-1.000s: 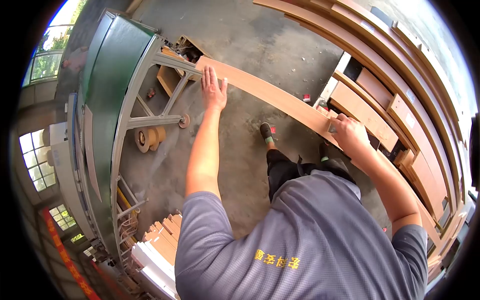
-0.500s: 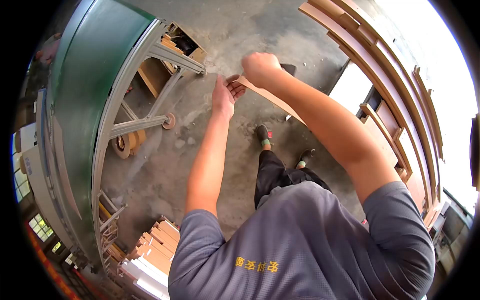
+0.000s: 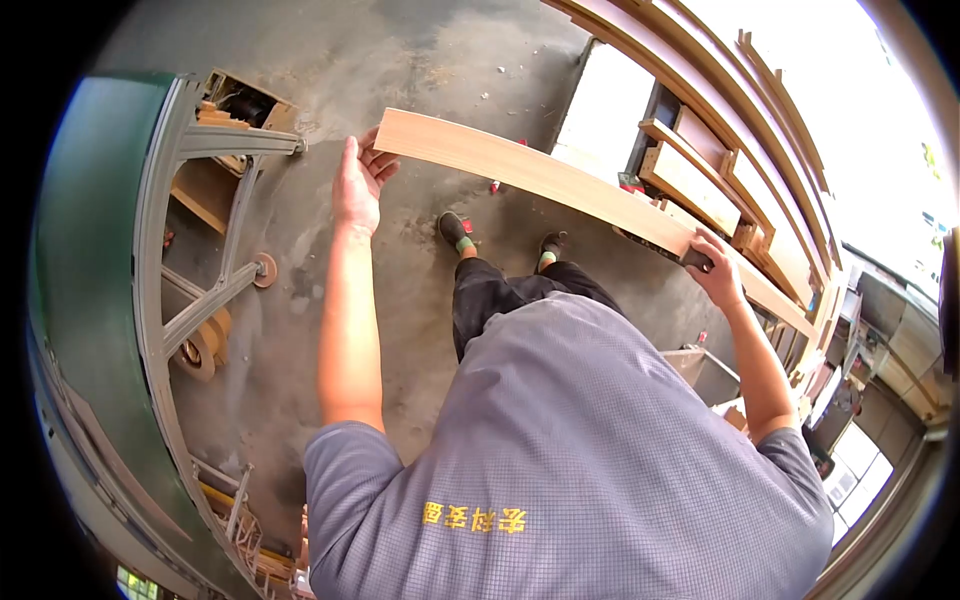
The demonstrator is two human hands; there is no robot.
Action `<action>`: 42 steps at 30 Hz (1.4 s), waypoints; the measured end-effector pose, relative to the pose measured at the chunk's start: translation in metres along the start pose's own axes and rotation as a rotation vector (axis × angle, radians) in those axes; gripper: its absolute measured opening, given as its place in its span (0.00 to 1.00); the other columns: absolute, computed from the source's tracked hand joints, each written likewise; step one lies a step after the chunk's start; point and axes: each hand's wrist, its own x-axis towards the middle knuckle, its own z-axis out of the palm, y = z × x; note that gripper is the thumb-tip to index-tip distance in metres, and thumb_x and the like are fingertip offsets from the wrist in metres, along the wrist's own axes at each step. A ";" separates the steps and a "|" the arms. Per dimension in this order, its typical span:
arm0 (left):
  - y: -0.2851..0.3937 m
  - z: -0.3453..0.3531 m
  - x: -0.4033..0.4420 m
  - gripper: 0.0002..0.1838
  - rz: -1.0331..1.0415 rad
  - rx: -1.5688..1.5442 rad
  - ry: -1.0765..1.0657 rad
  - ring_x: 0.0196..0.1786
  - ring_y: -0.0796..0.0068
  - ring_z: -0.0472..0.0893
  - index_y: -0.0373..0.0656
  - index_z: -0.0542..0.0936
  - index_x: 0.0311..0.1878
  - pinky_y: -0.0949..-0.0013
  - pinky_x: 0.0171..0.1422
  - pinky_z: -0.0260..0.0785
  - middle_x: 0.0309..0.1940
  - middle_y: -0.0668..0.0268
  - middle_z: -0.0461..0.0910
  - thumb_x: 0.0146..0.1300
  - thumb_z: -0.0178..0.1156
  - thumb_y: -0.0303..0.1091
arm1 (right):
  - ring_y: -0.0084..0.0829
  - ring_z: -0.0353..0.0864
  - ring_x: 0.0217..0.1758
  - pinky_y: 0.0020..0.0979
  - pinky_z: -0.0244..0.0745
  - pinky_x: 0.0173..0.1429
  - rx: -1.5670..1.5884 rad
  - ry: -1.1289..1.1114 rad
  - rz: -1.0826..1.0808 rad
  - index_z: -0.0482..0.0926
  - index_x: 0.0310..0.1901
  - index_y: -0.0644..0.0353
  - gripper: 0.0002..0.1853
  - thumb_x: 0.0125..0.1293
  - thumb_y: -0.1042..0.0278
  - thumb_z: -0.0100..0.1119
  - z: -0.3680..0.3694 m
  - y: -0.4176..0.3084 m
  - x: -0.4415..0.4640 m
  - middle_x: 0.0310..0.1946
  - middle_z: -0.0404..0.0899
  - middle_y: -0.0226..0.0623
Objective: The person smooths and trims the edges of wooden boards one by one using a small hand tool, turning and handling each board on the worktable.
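A long, narrow light-wood board slants across in front of me from upper left to lower right. My left hand is at its left end, palm turned up, with fingertips reaching behind and under the end. Farther along, my right hand wraps around a small dark block, pressed against the board's near edge. The fingers of that hand reach over the board. What the block is made of cannot be made out.
A green-topped conveyor table with metal legs runs along the left. Tape-like rolls and an open box sit beneath or beside it. Stacked long boards fill the right. Concrete floor lies around my feet.
My right hand has moved far to the right and down along the board, away from my left hand. More of the board shows. The view has shifted rightward.
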 end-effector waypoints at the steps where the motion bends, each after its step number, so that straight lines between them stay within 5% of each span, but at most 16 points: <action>1: 0.003 0.001 0.000 0.33 0.004 0.022 0.003 0.51 0.72 0.85 0.41 0.80 0.66 0.62 0.62 0.75 0.52 0.64 0.87 0.84 0.40 0.59 | 0.49 0.80 0.71 0.40 0.77 0.72 0.016 0.001 0.048 0.84 0.58 0.59 0.27 0.53 0.76 0.77 -0.002 0.008 -0.004 0.75 0.75 0.37; 5: 0.008 -0.002 -0.001 0.38 -0.030 0.005 -0.029 0.52 0.68 0.86 0.39 0.80 0.65 0.62 0.62 0.73 0.51 0.61 0.88 0.82 0.36 0.65 | 0.47 0.85 0.61 0.42 0.83 0.63 -0.204 -0.037 -0.148 0.85 0.58 0.56 0.26 0.56 0.65 0.77 0.003 -0.039 0.020 0.73 0.77 0.34; 10: 0.015 0.001 -0.008 0.44 -0.073 -0.081 -0.050 0.52 0.63 0.85 0.39 0.75 0.68 0.59 0.62 0.71 0.47 0.58 0.87 0.79 0.33 0.72 | 0.53 0.87 0.56 0.48 0.84 0.61 -0.233 -0.133 -0.357 0.82 0.54 0.56 0.21 0.58 0.67 0.73 0.037 -0.205 0.094 0.74 0.73 0.41; 16: 0.009 -0.004 -0.009 0.44 -0.060 -0.187 -0.059 0.52 0.64 0.86 0.37 0.75 0.67 0.61 0.61 0.73 0.46 0.58 0.87 0.79 0.32 0.72 | 0.52 0.88 0.50 0.48 0.84 0.55 -0.187 -0.183 -0.517 0.88 0.44 0.59 0.13 0.56 0.68 0.67 0.102 -0.423 0.196 0.49 0.85 0.48; 20: -0.026 -0.055 0.005 0.30 0.243 0.276 0.105 0.55 0.63 0.84 0.41 0.78 0.68 0.55 0.63 0.73 0.53 0.56 0.86 0.79 0.54 0.57 | 0.42 0.93 0.49 0.41 0.89 0.48 -0.288 -0.199 -0.557 0.91 0.42 0.57 0.12 0.56 0.66 0.74 0.095 -0.473 0.195 0.44 0.90 0.46; 21: -0.003 -0.046 -0.021 0.24 0.456 1.026 0.297 0.49 0.67 0.84 0.42 0.81 0.66 0.57 0.59 0.76 0.49 0.59 0.87 0.76 0.59 0.47 | 0.44 0.92 0.49 0.40 0.89 0.48 -0.268 -0.129 -0.572 0.91 0.44 0.58 0.13 0.56 0.67 0.74 0.095 -0.458 0.185 0.47 0.89 0.49; 23: 0.011 -0.054 -0.042 0.27 0.263 0.885 0.436 0.41 0.66 0.80 0.41 0.81 0.69 0.59 0.60 0.77 0.39 0.60 0.84 0.66 0.67 0.29 | 0.42 0.92 0.50 0.39 0.87 0.44 -0.380 -0.179 -0.558 0.90 0.46 0.62 0.15 0.56 0.69 0.73 0.083 -0.410 0.165 0.50 0.87 0.51; 25: 0.012 -0.045 -0.058 0.41 0.847 1.271 0.331 0.69 0.53 0.76 0.43 0.67 0.80 0.52 0.80 0.61 0.67 0.52 0.80 0.63 0.68 0.25 | 0.40 0.91 0.51 0.39 0.86 0.43 -0.469 -0.198 -0.500 0.90 0.47 0.62 0.16 0.57 0.68 0.73 0.076 -0.338 0.140 0.51 0.86 0.51; 26: 0.013 -0.019 -0.071 0.42 0.847 1.377 0.335 0.80 0.47 0.65 0.43 0.64 0.82 0.49 0.85 0.52 0.78 0.52 0.69 0.64 0.67 0.25 | 0.39 0.90 0.52 0.39 0.85 0.43 -0.511 -0.185 -0.470 0.90 0.47 0.62 0.16 0.58 0.67 0.72 0.074 -0.294 0.123 0.51 0.86 0.51; 28: 0.004 0.052 -0.097 0.41 0.957 1.344 0.235 0.79 0.48 0.66 0.43 0.65 0.81 0.48 0.85 0.53 0.78 0.52 0.69 0.64 0.67 0.25 | 0.39 0.89 0.54 0.38 0.85 0.48 -0.473 -0.252 -0.235 0.91 0.50 0.57 0.18 0.56 0.65 0.77 0.048 -0.216 0.088 0.52 0.87 0.40; 30: -0.031 0.128 -0.120 0.40 0.951 1.338 0.057 0.80 0.49 0.65 0.42 0.66 0.81 0.49 0.85 0.54 0.78 0.53 0.70 0.65 0.66 0.25 | 0.42 0.90 0.54 0.39 0.87 0.51 -0.466 -0.221 -0.119 0.89 0.52 0.60 0.19 0.57 0.71 0.75 0.033 -0.107 0.056 0.55 0.84 0.43; 32: -0.075 0.228 -0.154 0.38 0.940 1.258 -0.272 0.81 0.51 0.65 0.41 0.67 0.80 0.50 0.85 0.54 0.78 0.53 0.68 0.65 0.65 0.24 | 0.45 0.89 0.56 0.44 0.85 0.55 -0.437 -0.165 0.054 0.90 0.41 0.61 0.09 0.63 0.70 0.64 0.001 0.000 0.012 0.49 0.87 0.45; 35: -0.164 0.361 -0.204 0.41 0.892 1.285 -0.708 0.80 0.51 0.65 0.39 0.67 0.79 0.50 0.85 0.54 0.78 0.53 0.67 0.63 0.69 0.30 | 0.50 0.90 0.51 0.47 0.84 0.53 -0.379 0.085 0.297 0.89 0.38 0.59 0.07 0.61 0.70 0.64 -0.023 0.193 -0.055 0.44 0.89 0.48; 38: -0.274 0.473 -0.243 0.46 0.962 1.435 -0.999 0.81 0.47 0.63 0.38 0.66 0.79 0.48 0.86 0.53 0.79 0.53 0.64 0.59 0.75 0.38 | 0.52 0.90 0.47 0.47 0.86 0.53 -0.463 0.002 0.493 0.88 0.37 0.59 0.09 0.52 0.70 0.72 -0.074 0.375 -0.145 0.46 0.88 0.49; 40: -0.340 0.536 -0.263 0.49 0.996 1.535 -1.084 0.82 0.47 0.60 0.38 0.66 0.79 0.48 0.86 0.53 0.80 0.53 0.62 0.57 0.78 0.42 | 0.54 0.88 0.51 0.48 0.85 0.56 -0.454 -0.082 0.715 0.87 0.47 0.58 0.22 0.48 0.65 0.80 -0.080 0.454 -0.215 0.55 0.83 0.48; 42: -0.390 0.578 -0.276 0.49 1.075 1.529 -1.100 0.78 0.50 0.64 0.40 0.67 0.78 0.49 0.82 0.58 0.76 0.55 0.67 0.55 0.79 0.40 | 0.55 0.86 0.57 0.49 0.84 0.59 -0.216 0.219 0.769 0.81 0.58 0.54 0.36 0.46 0.59 0.85 -0.064 0.484 -0.277 0.61 0.77 0.46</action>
